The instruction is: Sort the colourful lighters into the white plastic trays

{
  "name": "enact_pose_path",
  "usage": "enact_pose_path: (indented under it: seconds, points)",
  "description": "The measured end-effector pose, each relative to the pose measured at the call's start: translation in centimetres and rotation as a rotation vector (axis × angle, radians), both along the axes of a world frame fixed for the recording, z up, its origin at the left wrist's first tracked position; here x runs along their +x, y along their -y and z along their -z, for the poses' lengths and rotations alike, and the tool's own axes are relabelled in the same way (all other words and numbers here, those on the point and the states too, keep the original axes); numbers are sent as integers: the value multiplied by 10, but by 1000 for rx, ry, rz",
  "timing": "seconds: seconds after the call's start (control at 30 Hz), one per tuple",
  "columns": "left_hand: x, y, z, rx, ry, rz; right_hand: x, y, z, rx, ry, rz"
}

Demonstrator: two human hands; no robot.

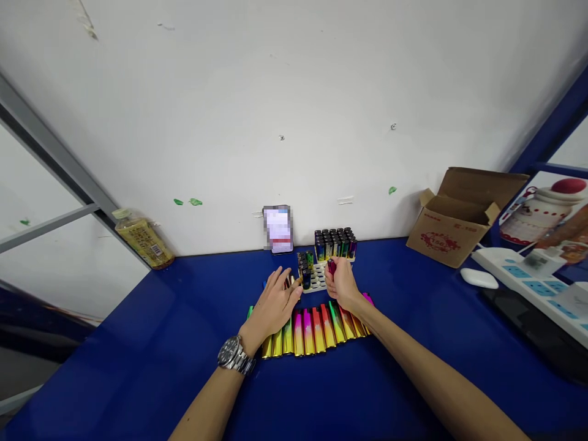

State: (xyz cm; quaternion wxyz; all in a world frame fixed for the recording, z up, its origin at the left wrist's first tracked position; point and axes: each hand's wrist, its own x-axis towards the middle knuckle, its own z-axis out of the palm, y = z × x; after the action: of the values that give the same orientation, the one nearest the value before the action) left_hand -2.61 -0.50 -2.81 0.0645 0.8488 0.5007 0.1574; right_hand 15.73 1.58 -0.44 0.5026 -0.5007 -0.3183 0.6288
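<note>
My right hand [343, 283] is closed in a fist around a lighter, whose dark pinkish end [331, 266] shows above the fingers; it is over the white rack [318, 278] with round holes. My left hand [274, 306] lies palm down with fingers stretched out, over the left end of a row of shiny lighters [316, 331] and beside the rack's left edge. Whatever is under its palm is mostly hidden. A few dark-ended lighters [305, 269] stand upright in the left part of this rack. Just behind, a second rack holds several upright lighters [335, 242].
A phone [278, 229] leans against the wall behind the racks. At the left stands a tilted bottle [144, 239]. On the right are an open cardboard box [448, 223], a white rounded case [479, 278], a power strip [533, 282] and a black flat object [528, 331] on the blue table [151, 343].
</note>
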Motion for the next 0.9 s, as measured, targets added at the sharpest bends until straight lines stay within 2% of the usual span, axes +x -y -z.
enact_pose_path:
  seconds: [0.13, 0.3, 0.73, 0.8, 0.9]
  points:
    - [0, 0, 0, -2, 4, -3, -1, 3, -6, -30, -58, -41]
    - [1, 1, -2, -17, 2, -6, -3, 5, -9, 13, -30, 42]
    - [2, 1, -3, -14, 6, -13, -3, 3, 0, 39, -10, 27]
    - [2, 1, -3, -11, 6, -11, -3, 3, 3, 104, 22, -5]
    - [1, 1, -2, -1, 2, -5, -2, 3, 6, 326, 30, -93]
